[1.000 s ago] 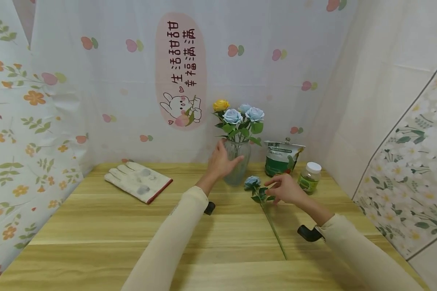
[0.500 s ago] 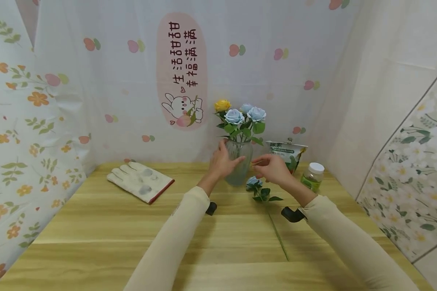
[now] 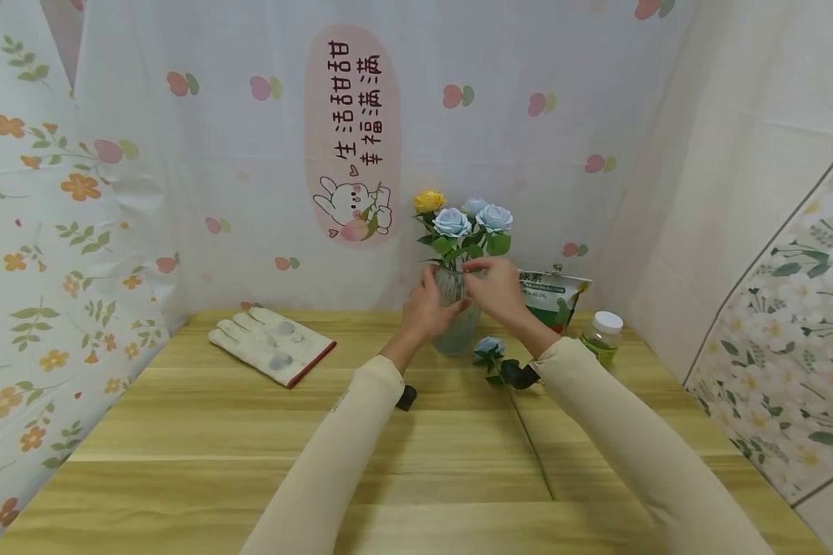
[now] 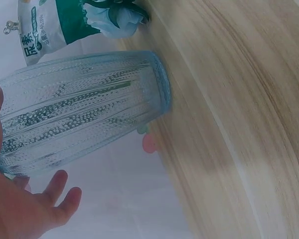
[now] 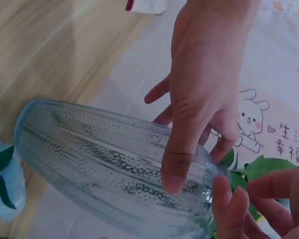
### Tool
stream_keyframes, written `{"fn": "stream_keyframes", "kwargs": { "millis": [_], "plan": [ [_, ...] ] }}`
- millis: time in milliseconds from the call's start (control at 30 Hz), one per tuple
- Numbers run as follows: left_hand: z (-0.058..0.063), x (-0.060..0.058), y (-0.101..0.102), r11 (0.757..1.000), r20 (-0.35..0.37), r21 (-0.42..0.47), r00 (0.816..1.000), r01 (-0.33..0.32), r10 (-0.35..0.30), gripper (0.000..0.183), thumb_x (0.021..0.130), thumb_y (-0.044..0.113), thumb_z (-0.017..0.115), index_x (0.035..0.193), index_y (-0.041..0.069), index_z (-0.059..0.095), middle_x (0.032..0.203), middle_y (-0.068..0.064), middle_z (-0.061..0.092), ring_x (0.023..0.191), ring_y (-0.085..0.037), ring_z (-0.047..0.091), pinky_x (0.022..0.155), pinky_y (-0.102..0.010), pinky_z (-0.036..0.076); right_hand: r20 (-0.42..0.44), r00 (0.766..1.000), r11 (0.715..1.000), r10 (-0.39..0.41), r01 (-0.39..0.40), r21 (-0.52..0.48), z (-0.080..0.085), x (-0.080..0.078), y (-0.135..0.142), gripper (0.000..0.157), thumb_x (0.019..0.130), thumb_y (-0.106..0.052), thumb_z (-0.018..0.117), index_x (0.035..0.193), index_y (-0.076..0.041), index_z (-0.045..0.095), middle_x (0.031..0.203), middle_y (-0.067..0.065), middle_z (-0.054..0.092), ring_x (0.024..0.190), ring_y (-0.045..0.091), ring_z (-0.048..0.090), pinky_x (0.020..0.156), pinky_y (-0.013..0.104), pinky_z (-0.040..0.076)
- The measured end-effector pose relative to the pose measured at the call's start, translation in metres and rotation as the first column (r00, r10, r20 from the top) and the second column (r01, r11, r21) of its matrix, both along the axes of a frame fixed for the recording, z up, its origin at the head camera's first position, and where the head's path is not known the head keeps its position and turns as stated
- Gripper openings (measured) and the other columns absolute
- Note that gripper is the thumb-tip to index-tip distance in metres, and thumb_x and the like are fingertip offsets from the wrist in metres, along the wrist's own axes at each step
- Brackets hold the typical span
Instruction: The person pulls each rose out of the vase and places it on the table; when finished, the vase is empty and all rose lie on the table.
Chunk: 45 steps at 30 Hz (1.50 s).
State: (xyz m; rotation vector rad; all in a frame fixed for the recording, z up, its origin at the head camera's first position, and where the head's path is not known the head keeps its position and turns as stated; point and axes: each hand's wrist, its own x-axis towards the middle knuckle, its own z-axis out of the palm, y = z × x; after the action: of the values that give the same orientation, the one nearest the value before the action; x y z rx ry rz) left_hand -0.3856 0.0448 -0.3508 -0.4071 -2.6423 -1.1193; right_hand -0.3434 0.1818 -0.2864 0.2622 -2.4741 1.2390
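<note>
A ribbed clear glass vase [image 3: 453, 339] stands upright on the table, holding a yellow rose [image 3: 429, 202] and several pale blue roses [image 3: 494, 218]. My left hand [image 3: 425, 310] grips it from the left, the thumb across its front and the fingers round the far side. At the vase's mouth is my right hand [image 3: 497, 290], fingers bent close to the rim and green leaves [image 5: 269, 167]. Whether those fingertips pinch anything is hidden. One loose blue rose [image 3: 489, 349] lies on the table in front of the vase, its stem pointing towards me, partly below my right forearm.
Behind my right arm stands a green and white pouch [image 3: 554, 291] with a clip on top. Beside it is a jar [image 3: 605, 336] with a white lid. A pale work glove [image 3: 271, 344] lies at left on the wooden table [image 3: 250, 462]; a printed curtain hangs behind.
My right hand has moved left and up, from over the loose rose to the mouth of the vase. My left hand keeps its grip on the vase.
</note>
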Motion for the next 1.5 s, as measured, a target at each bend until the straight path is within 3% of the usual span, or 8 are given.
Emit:
{"fn": "stream_keyframes", "kwargs": {
  "millis": [133, 267, 400, 500, 1000, 1133, 1267, 1500],
  "plan": [
    [0.0, -0.002, -0.002, 1.0, -0.002, -0.018, 1.0, 0.0, -0.001, 0.089, 0.088, 0.057, 0.067, 0.15, 0.012, 0.022, 0.141, -0.021, 0.05, 0.121, -0.038, 0.056, 0.093, -0.052, 0.048, 0.048, 0.998, 0.996, -0.04, 0.036, 0.087, 0.003, -0.008, -0.01, 0.03, 0.094, -0.014, 0.058, 0.119, -0.004, 0.072, 0.1, 0.018, 0.073, 0.078, 0.03, 0.065, 0.053, 0.029, 0.042],
    [0.0, -0.004, -0.002, 0.999, 0.001, -0.032, 1.0, 0.003, -0.003, 0.083, 0.091, 0.049, 0.067, 0.15, 0.013, 0.021, 0.14, -0.021, 0.052, 0.12, -0.037, 0.056, 0.093, -0.051, 0.048, 0.101, 0.995, 0.996, -0.024, 0.015, 0.086, 0.002, -0.015, -0.015, 0.034, 0.094, -0.013, 0.056, 0.124, -0.002, 0.068, 0.118, 0.017, 0.068, 0.095, 0.029, 0.067, 0.065, 0.032, 0.051],
    [0.0, -0.003, -0.002, 0.999, -0.006, -0.046, 1.0, -0.006, 0.006, 0.082, 0.091, 0.042, 0.07, 0.149, 0.014, 0.021, 0.133, -0.021, 0.056, 0.114, -0.036, 0.06, 0.087, -0.05, 0.05, 0.157, 0.987, 0.999, 0.038, -0.043, 0.028, 0.0, -0.022, -0.018, 0.036, 0.095, -0.012, 0.055, 0.128, 0.003, 0.062, 0.107, 0.02, 0.069, 0.068, 0.026, 0.071, 0.059, 0.032, 0.055],
    [0.001, -0.002, -0.003, 0.999, -0.011, -0.049, 1.0, -0.003, 0.003, 0.082, 0.091, 0.04, 0.071, 0.15, 0.013, 0.021, 0.131, -0.021, 0.057, 0.113, -0.036, 0.06, 0.086, -0.051, 0.05, 0.178, 0.983, 0.998, 0.052, -0.058, 0.025, -0.001, -0.025, -0.019, 0.037, 0.096, -0.013, 0.057, 0.129, 0.002, 0.062, 0.101, 0.02, 0.069, 0.059, 0.018, 0.069, 0.055, 0.03, 0.055],
    [0.001, 0.001, -0.002, 0.999, 0.012, -0.05, 1.0, 0.006, -0.006, 0.086, 0.091, 0.046, 0.07, 0.151, 0.012, 0.018, 0.135, -0.02, 0.054, 0.115, -0.034, 0.059, 0.09, -0.05, 0.048, 0.204, 0.978, 0.995, 0.041, -0.059, 0.081, 0.0, -0.027, -0.018, 0.039, 0.097, -0.014, 0.058, 0.132, 0.001, 0.061, 0.082, 0.019, 0.072, 0.058, 0.016, 0.069, 0.059, 0.031, 0.056],
    [0.001, 0.0, -0.002, 0.998, 0.016, -0.065, 1.0, 0.003, -0.002, 0.087, 0.091, 0.049, 0.068, 0.152, 0.012, 0.018, 0.132, -0.019, 0.055, 0.111, -0.034, 0.06, 0.087, -0.049, 0.049, 0.227, 0.971, 0.995, 0.077, -0.09, 0.047, -0.001, -0.031, -0.015, 0.039, 0.097, -0.013, 0.058, 0.133, 0.002, 0.06, 0.081, 0.021, 0.072, 0.056, 0.016, 0.069, 0.058, 0.031, 0.057],
    [0.0, 0.0, -0.003, 0.997, 0.005, -0.072, 1.0, -0.009, 0.009, 0.086, 0.091, 0.049, 0.068, 0.151, 0.011, 0.019, 0.13, -0.019, 0.057, 0.107, -0.034, 0.062, 0.085, -0.049, 0.05, 0.214, 0.969, 0.992, 0.122, -0.126, 0.004, -0.002, -0.036, -0.014, 0.039, 0.096, -0.009, 0.058, 0.131, 0.006, 0.059, 0.094, 0.028, 0.07, 0.053, 0.012, 0.067, 0.056, 0.028, 0.056],
    [-0.001, -0.003, -0.002, 0.994, -0.017, -0.104, 1.0, -0.027, 0.025, 0.087, 0.091, 0.049, 0.067, 0.152, 0.007, 0.021, 0.127, -0.022, 0.06, 0.112, -0.035, 0.061, 0.088, -0.049, 0.05, 0.143, 0.983, 0.988, 0.115, -0.098, -0.116, -0.009, -0.037, -0.011, 0.028, 0.093, -0.009, 0.063, 0.116, 0.007, 0.066, 0.099, 0.023, 0.066, 0.047, 0.008, 0.061, 0.05, 0.026, 0.054]
  ]
}}
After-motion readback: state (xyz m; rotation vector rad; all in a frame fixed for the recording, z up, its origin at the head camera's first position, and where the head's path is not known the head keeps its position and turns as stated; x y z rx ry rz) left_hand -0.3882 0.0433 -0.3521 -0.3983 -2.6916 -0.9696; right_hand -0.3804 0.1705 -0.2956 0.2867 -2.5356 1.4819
